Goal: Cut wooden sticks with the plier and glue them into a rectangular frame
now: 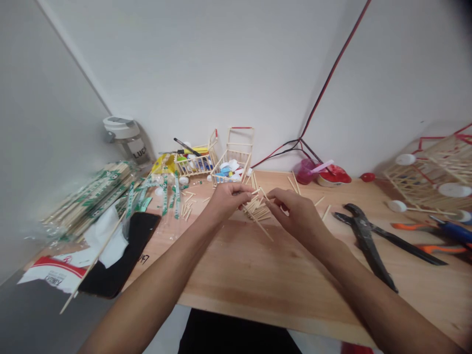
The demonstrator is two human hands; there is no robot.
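Note:
My left hand (227, 198) and my right hand (295, 212) meet over the middle of a wooden table (258, 275). Both are closed in a pinch on thin wooden sticks (258, 192), short cut pieces held between the fingertips. Just beyond and under the fingers lies a loose pile of cut sticks (258, 214) on the tabletop. Several more short pieces lie scattered to the left of the pile.
Black pliers (365, 241) lie at the right, with orange and blue tools (442, 231) beyond. Stick-built frames (236, 157) stand at the back, a larger one (431, 172) at far right. Wrapped chopstick bundles (92, 196), a black phone (121, 250) and a bottle (127, 140) are left.

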